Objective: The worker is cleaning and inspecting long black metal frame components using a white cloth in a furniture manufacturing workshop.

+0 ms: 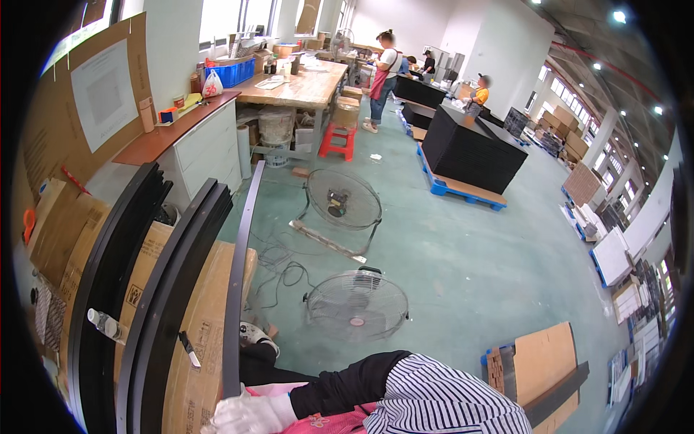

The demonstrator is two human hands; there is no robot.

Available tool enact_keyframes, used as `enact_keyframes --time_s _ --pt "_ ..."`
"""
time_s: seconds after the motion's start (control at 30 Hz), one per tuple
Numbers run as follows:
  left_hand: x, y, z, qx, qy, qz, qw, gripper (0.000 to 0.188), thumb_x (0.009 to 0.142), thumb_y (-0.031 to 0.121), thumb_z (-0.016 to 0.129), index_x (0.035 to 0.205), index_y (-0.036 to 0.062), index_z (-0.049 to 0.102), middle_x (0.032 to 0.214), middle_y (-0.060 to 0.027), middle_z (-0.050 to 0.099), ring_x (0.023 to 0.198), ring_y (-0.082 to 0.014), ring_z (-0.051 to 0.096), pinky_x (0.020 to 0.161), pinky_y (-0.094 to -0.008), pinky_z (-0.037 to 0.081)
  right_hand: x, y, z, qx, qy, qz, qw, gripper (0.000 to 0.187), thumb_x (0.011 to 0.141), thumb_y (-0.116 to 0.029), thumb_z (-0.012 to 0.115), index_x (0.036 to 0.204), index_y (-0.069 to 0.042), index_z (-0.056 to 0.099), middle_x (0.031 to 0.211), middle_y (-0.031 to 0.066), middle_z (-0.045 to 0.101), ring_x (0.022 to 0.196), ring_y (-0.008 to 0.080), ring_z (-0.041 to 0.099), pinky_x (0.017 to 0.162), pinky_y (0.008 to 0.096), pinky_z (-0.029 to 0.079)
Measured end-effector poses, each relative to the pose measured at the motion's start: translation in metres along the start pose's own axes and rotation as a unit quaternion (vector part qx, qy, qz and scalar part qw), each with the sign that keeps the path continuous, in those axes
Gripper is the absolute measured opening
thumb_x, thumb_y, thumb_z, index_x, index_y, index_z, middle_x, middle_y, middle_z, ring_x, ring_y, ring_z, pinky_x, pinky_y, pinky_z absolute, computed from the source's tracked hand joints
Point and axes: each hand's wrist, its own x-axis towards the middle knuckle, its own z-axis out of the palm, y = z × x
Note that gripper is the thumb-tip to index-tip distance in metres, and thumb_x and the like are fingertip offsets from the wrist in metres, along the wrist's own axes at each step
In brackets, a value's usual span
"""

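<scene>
White-gloved hand (242, 416) at base of long dark strip (237, 289); fingers' grip cannot tell; 2 floor fans (356, 304) nearby.

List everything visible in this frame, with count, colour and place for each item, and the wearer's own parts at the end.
long frame strips: three, black, lower left, leaning on cardboard
cardboard sheets: several, brown, lower left under the strips
utility knife: one, black and silver, on the cardboard
floor fans: two, grey metal, centre of the green floor
stool: one, red, beside the wooden worktable
crate: one, blue, on the counter at upper left
stacked panels: one pile, black, on a blue pallet
other people: at least three, in the background
striped sleeve: one, black and white, bottom centre
gloved hand: one, white glove, bottom edge at the middle strip's lower end; which hand is unclear
</scene>
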Motion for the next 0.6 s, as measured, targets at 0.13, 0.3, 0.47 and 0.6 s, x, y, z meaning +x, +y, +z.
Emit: enact_keyframes --time_s 0.13,0.3,0.47,0.6 --pt "0.003 -0.009 -0.004 -0.030 -0.026 -0.013 0.999 0.046 0.083 0.019 0.085 0.120 -0.0051 0.071 0.102 -0.0101 0.075 0.093 -0.0208 0.067 0.090 -0.0374 0.054 0.020 -0.042 -0.005 -0.626 -0.236 -0.336 0.663 0.036 0.091 -0.027 0.063 0.109 0.004 0.065 0.093 0.0107 0.063 0.076 0.0277 0.063 0.061 0.0414 0.048" --pt "0.015 -0.026 -0.003 0.232 -0.013 0.231 0.945 0.040 0.093 0.032 0.070 0.121 0.0051 0.061 0.111 -0.0140 0.069 0.100 -0.0255 0.070 0.082 -0.0366 0.055 0.006 -0.022 0.030 -0.446 -0.217 -0.382 0.780 0.034 0.101 -0.014 0.053 0.131 -0.003 0.061 0.122 0.0165 0.064 0.111 0.0359 0.060 0.088 0.0514 0.049" --pt "0.006 0.004 -0.011 0.010 0.008 0.030 0.999 0.049 0.082 0.011 0.084 0.126 -0.0055 0.068 0.107 -0.0111 0.073 0.098 -0.0206 0.065 0.092 -0.0360 0.052 0.037 -0.023 -0.010 -0.670 -0.215 -0.364 0.611 0.038 0.096 -0.032 0.060 0.122 -0.005 0.068 0.085 0.0057 0.065 0.067 0.0220 0.059 0.053 0.0402 0.044" --pt "0.010 -0.004 -0.010 -0.032 -0.020 0.018 0.999 0.046 0.081 0.008 0.083 0.124 -0.0035 0.070 0.098 -0.0078 0.071 0.084 -0.0191 0.063 0.079 -0.0369 0.054 0.035 -0.029 -0.057 -0.688 -0.233 -0.283 0.626 0.059 0.063 -0.044 0.074 0.105 -0.004 0.062 0.096 0.0071 0.058 0.093 0.0266 0.061 0.079 0.0377 0.049"
